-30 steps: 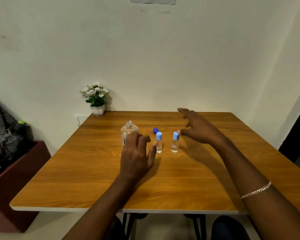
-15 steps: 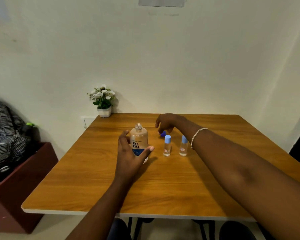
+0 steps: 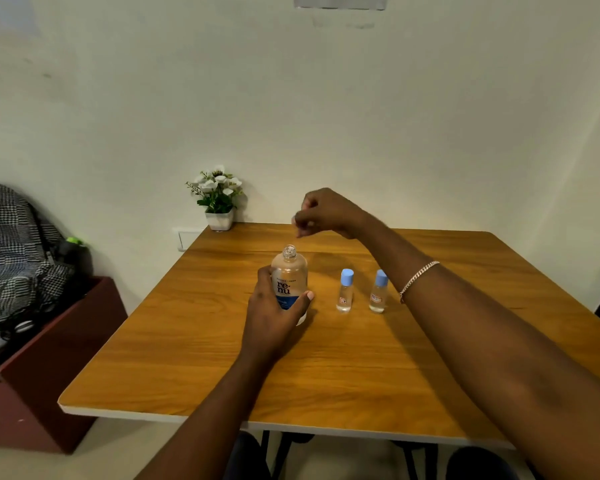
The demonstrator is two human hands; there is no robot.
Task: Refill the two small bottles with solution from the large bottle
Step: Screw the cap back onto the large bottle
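right grip [image 3: 326,213] has lifted off the wooden surface [image 3: 222,358] and now hangs above the open neck of the large clear plastic bottle [image 3: 289,278] with a white-and-blue label. its fingertips are pinched on what seems a small bluish cap [image 3: 293,220], blurred. left grip [image 3: 274,313]: wrapped round that bottle, which stands upright. likely step: recapping. left small clear bottle [image 3: 345,294] and right small clear bottle [image 3: 378,292]: pale blue caps on, standing just right of it, fill unreadable. right forearm, chain bracelet [image 3: 418,277], crosses above them. potted white flowers [image 3: 219,195] at far edge, well apart.

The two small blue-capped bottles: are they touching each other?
Apart. The head view shows bare table between the left small bottle and the right small bottle.
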